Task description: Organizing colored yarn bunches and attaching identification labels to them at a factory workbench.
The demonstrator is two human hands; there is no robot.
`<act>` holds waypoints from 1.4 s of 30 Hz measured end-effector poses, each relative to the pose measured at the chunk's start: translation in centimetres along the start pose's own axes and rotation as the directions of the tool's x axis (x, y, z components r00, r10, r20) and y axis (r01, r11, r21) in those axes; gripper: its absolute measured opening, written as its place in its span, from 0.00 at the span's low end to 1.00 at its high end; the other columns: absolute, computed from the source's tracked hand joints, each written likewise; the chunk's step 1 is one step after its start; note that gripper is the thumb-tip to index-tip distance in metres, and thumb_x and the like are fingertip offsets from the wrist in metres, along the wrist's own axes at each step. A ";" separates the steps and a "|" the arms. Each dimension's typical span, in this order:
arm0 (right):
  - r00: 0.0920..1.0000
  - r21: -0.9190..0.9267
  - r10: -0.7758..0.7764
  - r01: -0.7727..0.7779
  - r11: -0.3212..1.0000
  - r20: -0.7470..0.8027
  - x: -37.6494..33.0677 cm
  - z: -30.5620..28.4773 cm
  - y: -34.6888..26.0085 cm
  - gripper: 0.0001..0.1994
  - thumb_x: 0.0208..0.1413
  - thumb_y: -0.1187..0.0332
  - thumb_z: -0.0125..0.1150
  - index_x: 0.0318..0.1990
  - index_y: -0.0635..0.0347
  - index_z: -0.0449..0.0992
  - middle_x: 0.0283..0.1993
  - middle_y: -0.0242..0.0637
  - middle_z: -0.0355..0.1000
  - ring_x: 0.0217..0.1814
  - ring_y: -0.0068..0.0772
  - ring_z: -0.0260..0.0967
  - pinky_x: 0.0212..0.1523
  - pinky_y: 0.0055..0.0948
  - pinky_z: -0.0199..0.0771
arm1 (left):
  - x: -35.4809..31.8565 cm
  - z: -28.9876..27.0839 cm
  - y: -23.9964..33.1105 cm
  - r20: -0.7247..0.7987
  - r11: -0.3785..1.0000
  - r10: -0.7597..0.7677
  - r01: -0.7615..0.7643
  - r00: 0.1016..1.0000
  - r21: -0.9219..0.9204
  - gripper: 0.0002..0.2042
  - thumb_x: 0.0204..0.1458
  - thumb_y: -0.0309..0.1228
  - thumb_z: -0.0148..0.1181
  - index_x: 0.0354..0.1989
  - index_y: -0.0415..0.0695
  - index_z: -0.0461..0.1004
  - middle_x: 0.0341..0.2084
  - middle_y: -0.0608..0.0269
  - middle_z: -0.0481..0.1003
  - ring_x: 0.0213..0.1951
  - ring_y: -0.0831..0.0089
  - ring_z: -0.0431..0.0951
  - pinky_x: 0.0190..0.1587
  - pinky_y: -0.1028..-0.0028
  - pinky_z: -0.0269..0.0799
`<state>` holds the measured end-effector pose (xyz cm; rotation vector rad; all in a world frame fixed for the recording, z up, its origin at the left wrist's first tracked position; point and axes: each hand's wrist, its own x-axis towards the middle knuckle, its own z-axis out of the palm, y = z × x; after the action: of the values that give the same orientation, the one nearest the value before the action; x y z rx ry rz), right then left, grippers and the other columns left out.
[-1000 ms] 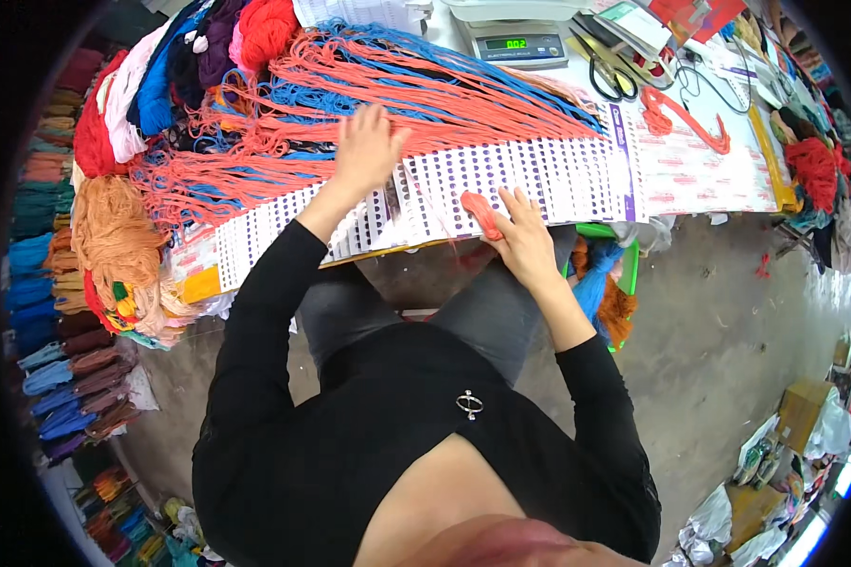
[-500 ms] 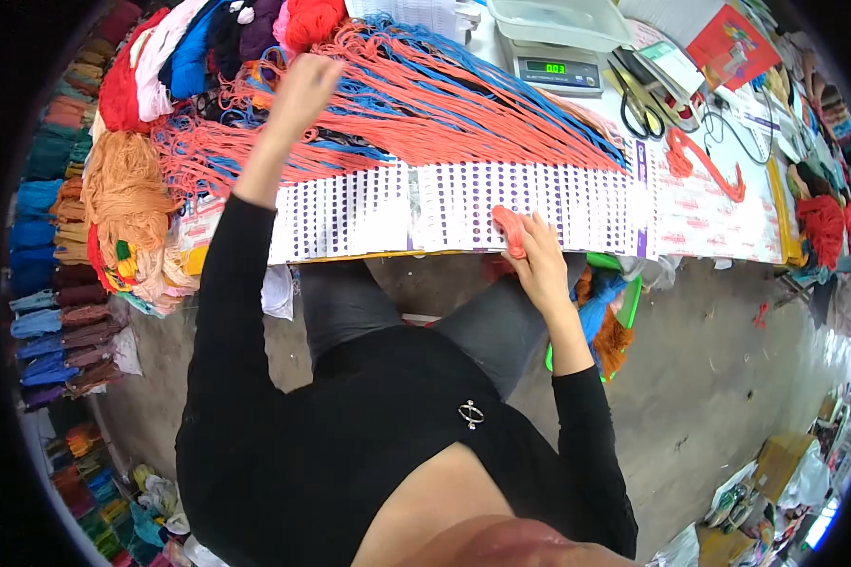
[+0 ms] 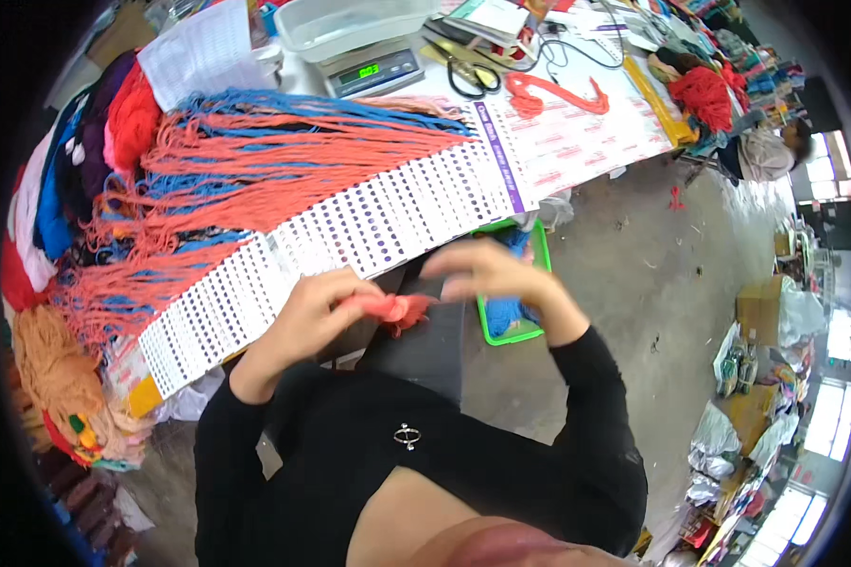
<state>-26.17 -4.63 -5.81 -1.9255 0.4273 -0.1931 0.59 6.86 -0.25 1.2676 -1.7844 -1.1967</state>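
Note:
My left hand [image 3: 321, 310] is closed on one end of a small coral yarn hank [image 3: 392, 307], just off the near table edge above my lap. My right hand [image 3: 492, 272] hovers to the right of the hank, slightly blurred, its fingers apart and holding nothing. Beyond my hands, many coral yarn strands [image 3: 303, 180] lie fanned across the table with blue strands [image 3: 284, 106] among them. Under their near ends runs a white sheet with rows of dark dots [image 3: 378, 222].
A digital scale [image 3: 373, 72] carries a clear plastic tub [image 3: 355, 33]. Scissors [image 3: 473, 77] and another coral hank [image 3: 558, 97] lie to its right. Colourful yarn piles [image 3: 52, 364] crowd the left end. A green basket [image 3: 544, 260] with blue yarn stands below the table edge.
My left hand has come back from the far strands to the near edge and now grips the coral hank. My right hand has let go of it. The view has turned right.

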 end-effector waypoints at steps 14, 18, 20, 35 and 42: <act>0.492 -0.437 0.007 -0.781 0.446 -0.871 1.9 -20.4 20.0 0.10 0.51 0.65 0.53 0.41 0.55 0.70 0.41 0.41 0.68 0.45 0.45 0.67 0.40 0.43 0.69 | -2.8 4.3 -0.6 0.029 0.995 -0.075 0.072 0.997 0.071 0.14 0.43 0.23 0.55 0.41 0.46 0.75 0.27 0.61 0.72 0.32 0.63 0.70 0.37 0.71 0.65; 0.349 -0.316 0.044 -0.889 0.333 -0.936 -6.8 -16.1 18.7 0.10 0.54 0.62 0.50 0.40 0.55 0.71 0.41 0.43 0.68 0.45 0.48 0.67 0.40 0.45 0.69 | -2.6 4.9 -1.7 -0.101 0.949 0.099 -0.063 0.990 0.310 0.12 0.39 0.26 0.59 0.35 0.48 0.77 0.20 0.67 0.69 0.30 0.65 0.66 0.37 0.69 0.61; 0.128 -0.085 0.154 -0.963 0.257 -0.980 -11.5 -12.4 15.3 0.13 0.53 0.58 0.52 0.37 0.58 0.71 0.36 0.47 0.72 0.39 0.51 0.71 0.37 0.47 0.70 | -2.0 5.2 -1.6 -0.135 0.948 0.138 -0.092 0.981 0.306 0.11 0.39 0.26 0.59 0.34 0.47 0.77 0.21 0.66 0.69 0.31 0.65 0.66 0.38 0.69 0.61; 0.490 0.493 0.325 0.265 0.829 -0.809 -6.7 16.5 -0.4 0.13 0.48 0.85 0.49 0.41 0.61 0.64 0.39 0.32 0.67 0.38 0.19 0.66 0.37 0.17 0.68 | 0.9 13.5 1.0 -0.044 0.943 0.273 -0.277 0.961 -0.186 0.14 0.50 0.19 0.48 0.46 0.40 0.70 0.40 0.58 0.68 0.35 0.68 0.72 0.39 0.77 0.68; 0.487 0.641 0.450 0.357 0.680 -0.748 -9.8 13.3 -2.0 0.08 0.57 0.69 0.46 0.39 0.65 0.68 0.33 0.41 0.71 0.30 0.28 0.69 0.34 0.25 0.72 | -2.0 15.7 2.8 0.238 0.858 0.479 -0.508 0.845 0.077 0.22 0.41 0.20 0.55 0.50 0.46 0.69 0.50 0.56 0.66 0.48 0.57 0.70 0.47 0.66 0.69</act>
<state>-30.42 11.24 -8.46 -0.8073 0.9233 -1.1983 -13.46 13.97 -3.70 0.6853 -2.2072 -0.9432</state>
